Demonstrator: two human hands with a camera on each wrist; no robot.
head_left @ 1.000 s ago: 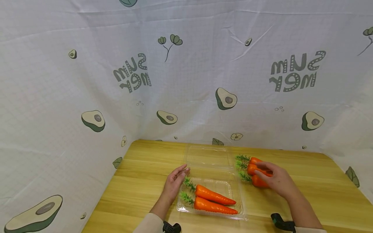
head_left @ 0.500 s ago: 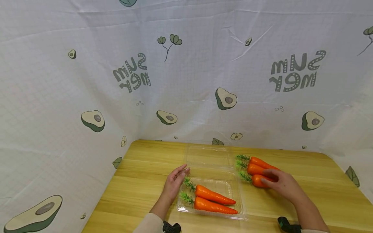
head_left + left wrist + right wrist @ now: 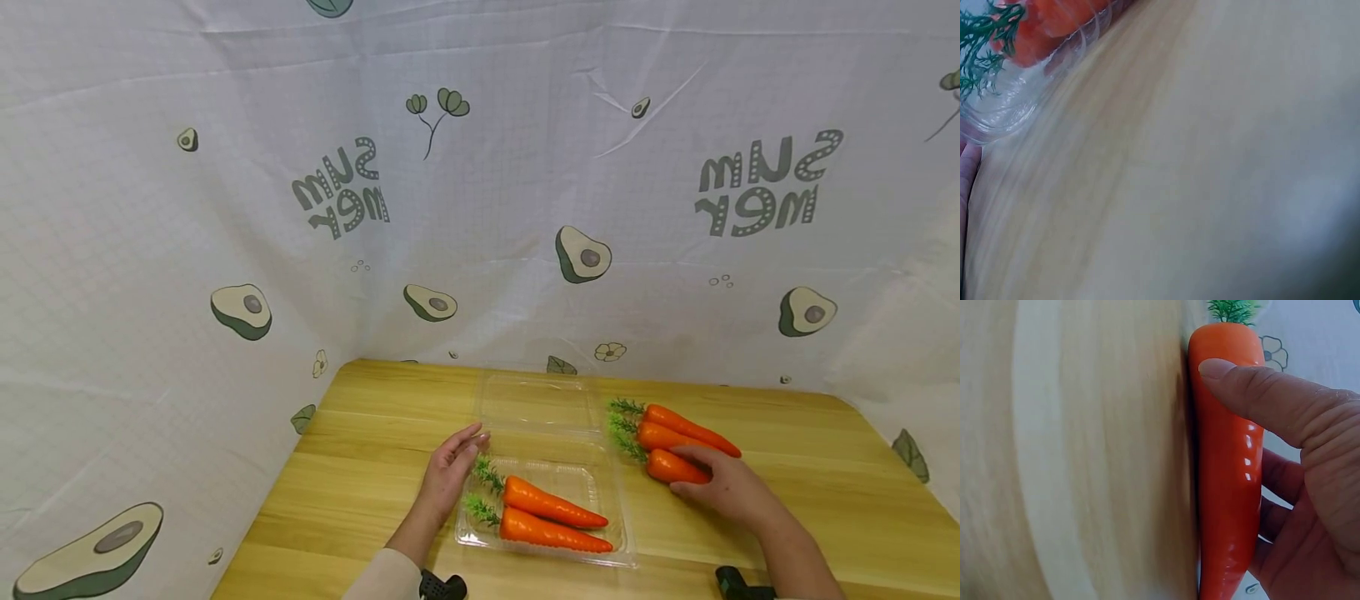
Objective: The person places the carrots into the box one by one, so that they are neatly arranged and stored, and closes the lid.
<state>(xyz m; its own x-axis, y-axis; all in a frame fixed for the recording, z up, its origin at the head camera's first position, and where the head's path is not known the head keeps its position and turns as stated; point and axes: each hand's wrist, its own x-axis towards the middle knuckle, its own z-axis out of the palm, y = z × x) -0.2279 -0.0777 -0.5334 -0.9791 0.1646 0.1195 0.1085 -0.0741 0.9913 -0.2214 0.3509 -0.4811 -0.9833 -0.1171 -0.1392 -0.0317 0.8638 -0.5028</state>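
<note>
My right hand [image 3: 723, 486] grips the nearest of three orange carrots with green tops at the table's right. In the right wrist view the thumb lies across this carrot [image 3: 1229, 456] near its thick end, and the fingers are behind it. The middle carrot [image 3: 656, 436] and the far carrot [image 3: 693, 423] lie just beyond. My left hand [image 3: 444, 477] is at the left side of a clear plastic clamshell box [image 3: 628, 533], fingers loosely bent and holding nothing. Two carrots lie in the box, a rear carrot [image 3: 551, 502] and a front carrot [image 3: 551, 530], tops toward the left hand.
The box's clear lid [image 3: 538, 404] is folded back flat behind it on the wooden table [image 3: 360, 450]. A white printed cloth [image 3: 487, 208] hangs along the back and sides of the table.
My right hand has come down from above the carrots, moving nearer and slightly right, and now holds the nearest carrot. The left hand and the box have stayed in place.
</note>
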